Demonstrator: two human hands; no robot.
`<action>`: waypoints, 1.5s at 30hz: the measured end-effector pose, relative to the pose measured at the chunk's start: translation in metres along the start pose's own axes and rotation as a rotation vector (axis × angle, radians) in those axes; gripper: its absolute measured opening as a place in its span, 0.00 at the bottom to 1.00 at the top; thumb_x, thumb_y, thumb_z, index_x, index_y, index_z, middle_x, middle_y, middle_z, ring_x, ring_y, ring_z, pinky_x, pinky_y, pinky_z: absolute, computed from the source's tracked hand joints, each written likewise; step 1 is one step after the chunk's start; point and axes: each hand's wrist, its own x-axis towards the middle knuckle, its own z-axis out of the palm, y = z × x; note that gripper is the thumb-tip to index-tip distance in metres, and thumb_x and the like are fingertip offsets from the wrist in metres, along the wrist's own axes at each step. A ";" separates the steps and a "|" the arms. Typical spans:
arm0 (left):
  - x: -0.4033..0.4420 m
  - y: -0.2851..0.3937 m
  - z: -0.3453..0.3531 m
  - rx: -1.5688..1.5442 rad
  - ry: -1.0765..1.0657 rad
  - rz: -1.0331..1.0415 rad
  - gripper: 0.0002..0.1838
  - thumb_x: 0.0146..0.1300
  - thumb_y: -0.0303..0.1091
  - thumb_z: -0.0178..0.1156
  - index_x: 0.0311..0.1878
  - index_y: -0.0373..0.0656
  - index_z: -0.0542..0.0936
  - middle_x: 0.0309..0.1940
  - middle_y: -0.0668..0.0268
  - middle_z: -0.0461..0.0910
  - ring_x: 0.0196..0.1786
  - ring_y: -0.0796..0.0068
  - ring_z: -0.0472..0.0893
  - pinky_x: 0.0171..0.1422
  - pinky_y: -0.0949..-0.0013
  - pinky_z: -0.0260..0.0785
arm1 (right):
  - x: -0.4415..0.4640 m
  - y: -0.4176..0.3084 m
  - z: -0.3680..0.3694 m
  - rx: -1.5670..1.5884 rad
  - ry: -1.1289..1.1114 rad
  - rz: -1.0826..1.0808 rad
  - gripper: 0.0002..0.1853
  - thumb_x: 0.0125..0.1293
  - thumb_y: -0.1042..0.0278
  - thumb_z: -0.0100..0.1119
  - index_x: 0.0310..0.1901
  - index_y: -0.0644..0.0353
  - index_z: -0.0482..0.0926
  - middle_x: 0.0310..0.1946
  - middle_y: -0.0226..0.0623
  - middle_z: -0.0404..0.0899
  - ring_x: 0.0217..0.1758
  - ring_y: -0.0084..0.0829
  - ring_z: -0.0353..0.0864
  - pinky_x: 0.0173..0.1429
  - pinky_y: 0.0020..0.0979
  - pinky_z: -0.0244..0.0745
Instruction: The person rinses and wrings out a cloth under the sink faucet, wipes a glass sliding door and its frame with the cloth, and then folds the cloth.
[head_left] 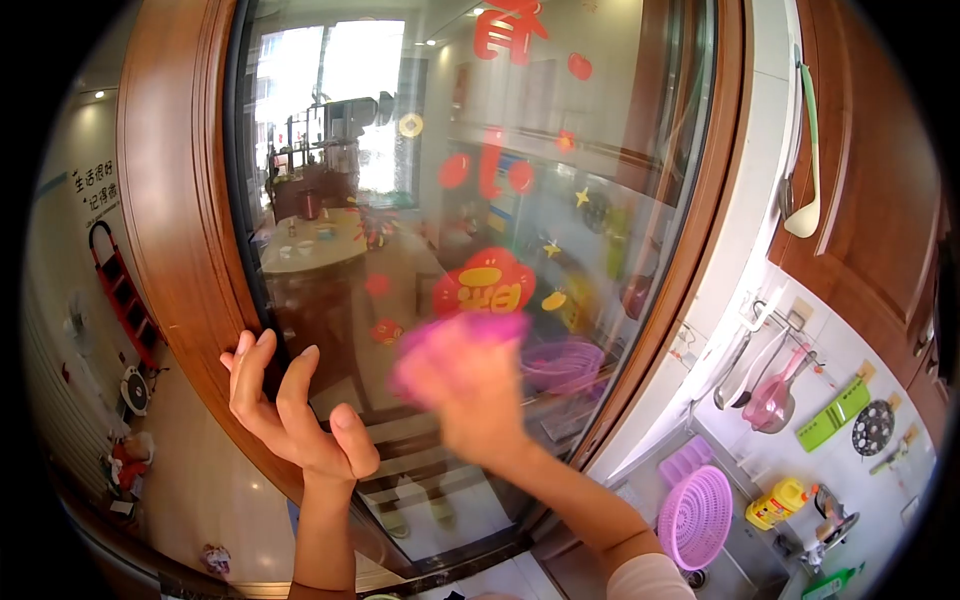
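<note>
Landmark: the glass (330,260), a dark pane in a wooden frame (175,200).

Right hand (475,405): closed on a bunched pink cloth (430,365), at the lower middle of the glass. Both blurred; exact finger placement cannot be told. Left hand (305,425): open, holding nothing, fingers spread and bent at the frame on the glass's left edge. Whether it bears weight there cannot be told.

Flower sticker (485,283): directly above the cloth, very near. Gold star (552,248): up and to the right of it. Right of the glass, lower down: purple basket (695,518) and yellow bottle (775,503) by the sink (745,570).

Risks (judgement):
1. Sticker damage. Cause: a fold of cloth catching the flower's lower rim under an upward or sideways push; edge could lift or crease.
2. Smears. Cause: cloth too wet or dirty (its state cannot be told), or bare fingertips straying past its edge.
3. Cloth slipping loose. Cause: a bunched hold with uneven pressure against a smooth surface.
4. Pinched left fingers. Cause: frame shifting under a sideways push, if it is movable; fingers lie close to the glass edge.
</note>
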 end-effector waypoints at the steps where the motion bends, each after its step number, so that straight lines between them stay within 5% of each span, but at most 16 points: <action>1: 0.000 0.000 0.000 -0.005 -0.001 -0.014 0.24 0.70 0.44 0.45 0.53 0.31 0.79 0.63 0.44 0.69 0.71 0.43 0.66 0.80 0.41 0.49 | -0.015 -0.014 0.013 -0.060 0.042 -0.213 0.21 0.70 0.65 0.50 0.64 0.46 0.77 0.71 0.36 0.69 0.62 0.37 0.74 0.69 0.42 0.67; 5: 0.001 -0.001 0.000 -0.001 -0.013 -0.029 0.23 0.66 0.43 0.49 0.50 0.33 0.82 0.63 0.45 0.69 0.71 0.44 0.66 0.79 0.42 0.50 | 0.010 0.022 -0.011 0.022 -0.080 -0.190 0.25 0.65 0.68 0.53 0.65 0.44 0.77 0.70 0.38 0.70 0.63 0.37 0.75 0.67 0.50 0.68; 7: 0.000 0.000 -0.001 0.030 -0.031 -0.021 0.22 0.66 0.42 0.50 0.51 0.34 0.82 0.64 0.46 0.69 0.72 0.45 0.65 0.79 0.42 0.50 | 0.024 0.064 -0.034 -0.146 0.257 0.078 0.24 0.68 0.67 0.52 0.65 0.50 0.77 0.71 0.48 0.68 0.72 0.47 0.69 0.74 0.57 0.59; 12: 0.002 0.006 0.000 0.089 -0.059 -0.017 0.21 0.65 0.40 0.52 0.53 0.35 0.82 0.64 0.48 0.70 0.72 0.46 0.63 0.79 0.42 0.49 | -0.011 0.157 -0.058 -0.082 0.727 0.576 0.25 0.74 0.74 0.46 0.72 0.59 0.69 0.76 0.51 0.61 0.80 0.49 0.58 0.82 0.44 0.48; 16: 0.002 0.009 0.003 0.126 -0.039 0.000 0.22 0.63 0.38 0.53 0.55 0.35 0.82 0.65 0.48 0.71 0.73 0.45 0.64 0.79 0.42 0.49 | -0.037 0.091 -0.012 -0.066 0.657 0.640 0.27 0.80 0.54 0.42 0.73 0.63 0.67 0.78 0.54 0.56 0.81 0.53 0.52 0.82 0.49 0.44; 18: 0.002 0.009 0.005 0.126 -0.024 0.009 0.23 0.61 0.37 0.53 0.56 0.34 0.81 0.65 0.48 0.71 0.73 0.45 0.64 0.80 0.43 0.47 | -0.049 0.019 0.018 -0.075 0.459 0.539 0.24 0.78 0.58 0.45 0.70 0.58 0.71 0.76 0.54 0.59 0.78 0.57 0.56 0.80 0.57 0.43; 21: 0.001 0.006 0.004 0.131 -0.032 0.021 0.23 0.61 0.37 0.54 0.55 0.36 0.82 0.64 0.49 0.71 0.73 0.45 0.64 0.79 0.42 0.49 | -0.080 -0.034 0.042 0.041 0.106 0.013 0.22 0.68 0.68 0.54 0.63 0.43 0.79 0.65 0.44 0.72 0.58 0.46 0.72 0.66 0.56 0.65; 24: 0.002 0.004 0.004 0.124 -0.041 0.022 0.23 0.59 0.35 0.54 0.56 0.38 0.83 0.65 0.49 0.71 0.73 0.45 0.65 0.79 0.43 0.49 | -0.087 0.004 0.021 -0.021 -0.036 -0.063 0.23 0.68 0.69 0.53 0.64 0.43 0.78 0.67 0.43 0.72 0.57 0.46 0.74 0.69 0.56 0.64; 30: -0.002 0.007 0.000 0.123 -0.089 0.021 0.25 0.59 0.32 0.55 0.61 0.37 0.81 0.68 0.49 0.70 0.75 0.45 0.62 0.81 0.43 0.45 | -0.105 0.113 -0.020 -0.079 0.589 0.819 0.24 0.77 0.72 0.44 0.72 0.63 0.68 0.76 0.50 0.61 0.80 0.51 0.55 0.81 0.46 0.48; 32: -0.006 0.009 0.002 0.135 -0.109 0.004 0.26 0.58 0.31 0.54 0.62 0.37 0.80 0.69 0.48 0.69 0.76 0.45 0.61 0.81 0.43 0.44 | -0.105 0.086 0.003 -0.030 0.609 0.801 0.26 0.77 0.71 0.45 0.75 0.62 0.64 0.79 0.53 0.53 0.82 0.49 0.50 0.83 0.45 0.43; 35: -0.020 0.014 -0.002 0.129 -0.142 -0.035 0.27 0.58 0.30 0.54 0.63 0.37 0.80 0.71 0.47 0.67 0.77 0.44 0.60 0.81 0.42 0.44 | -0.118 -0.010 0.062 -0.010 0.438 0.694 0.25 0.78 0.62 0.46 0.72 0.63 0.66 0.77 0.56 0.55 0.80 0.54 0.51 0.82 0.51 0.41; 38: -0.040 0.019 -0.013 0.109 -0.162 -0.078 0.27 0.59 0.29 0.53 0.64 0.37 0.79 0.72 0.45 0.65 0.77 0.42 0.59 0.81 0.41 0.45 | -0.154 -0.080 0.093 0.031 0.127 0.222 0.28 0.67 0.66 0.53 0.70 0.39 0.73 0.72 0.40 0.67 0.70 0.41 0.67 0.77 0.54 0.53; 41: -0.069 0.014 -0.024 0.130 -0.191 -0.105 0.26 0.62 0.28 0.52 0.64 0.35 0.78 0.73 0.42 0.63 0.77 0.40 0.59 0.81 0.42 0.47 | -0.164 -0.045 0.064 -0.074 -0.108 0.050 0.22 0.63 0.64 0.55 0.59 0.32 0.80 0.65 0.33 0.73 0.61 0.35 0.72 0.68 0.55 0.62; 42: -0.078 0.012 -0.026 0.143 -0.206 -0.094 0.26 0.62 0.28 0.52 0.65 0.35 0.78 0.73 0.42 0.62 0.77 0.40 0.59 0.81 0.42 0.47 | -0.140 -0.029 0.026 0.052 -0.444 0.358 0.15 0.63 0.63 0.54 0.49 0.37 0.82 0.56 0.34 0.76 0.55 0.35 0.75 0.63 0.54 0.64; 43: -0.085 0.010 -0.028 0.159 -0.216 -0.084 0.26 0.62 0.28 0.52 0.65 0.34 0.78 0.73 0.42 0.62 0.77 0.40 0.59 0.81 0.42 0.47 | -0.143 -0.004 0.019 -0.035 -0.262 0.480 0.10 0.62 0.65 0.53 0.44 0.45 0.81 0.49 0.39 0.75 0.52 0.41 0.76 0.65 0.56 0.62; 45: -0.096 0.007 -0.028 0.202 -0.229 -0.056 0.28 0.62 0.28 0.52 0.66 0.33 0.76 0.74 0.41 0.60 0.78 0.39 0.58 0.81 0.41 0.46 | -0.179 0.053 0.026 -0.116 0.270 0.693 0.18 0.73 0.65 0.47 0.61 0.56 0.77 0.65 0.48 0.71 0.70 0.48 0.68 0.76 0.59 0.51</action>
